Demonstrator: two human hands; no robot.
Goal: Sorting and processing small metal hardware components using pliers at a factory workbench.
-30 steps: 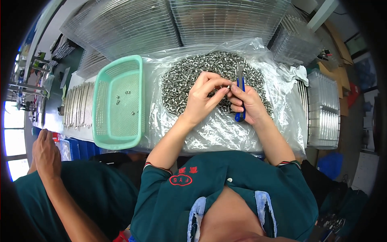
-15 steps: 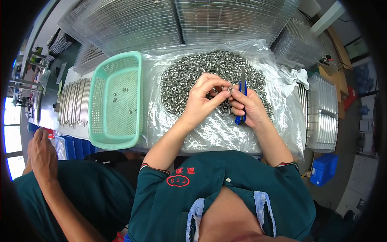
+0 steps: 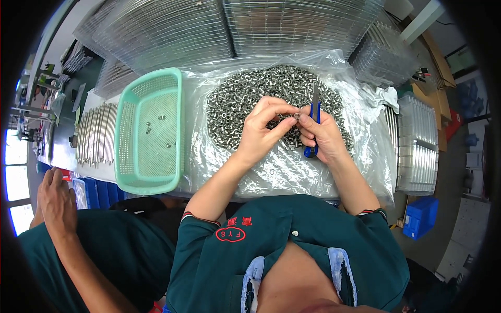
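My left hand [image 3: 262, 126] pinches a small shiny metal ring [image 3: 297, 116] between thumb and fingertips. My right hand [image 3: 329, 138] meets it there, its thumb at the ring's other side. Tucked in the same right hand is a blue utility knife [image 3: 312, 152], upright in the view, with its blade end pointing away from me. Both hands are above the near part of a wide heap of small metal rings [image 3: 235, 99], which lies on a clear plastic sheet [image 3: 235, 175]. The fingers partly hide the ring.
Left of the heap stands a green mesh basket [image 3: 180, 130] with several small metal parts in it. Metal rods [image 3: 96, 135] lie beyond it. Clear plastic trays [image 3: 292, 26] are stacked behind, others [image 3: 417, 146] at right. A co-worker's hand [image 3: 57, 203] is at lower left.
The ring shows more of its round opening between my fingertips. Both hands have stayed almost in place, and the knife has shifted only slightly.
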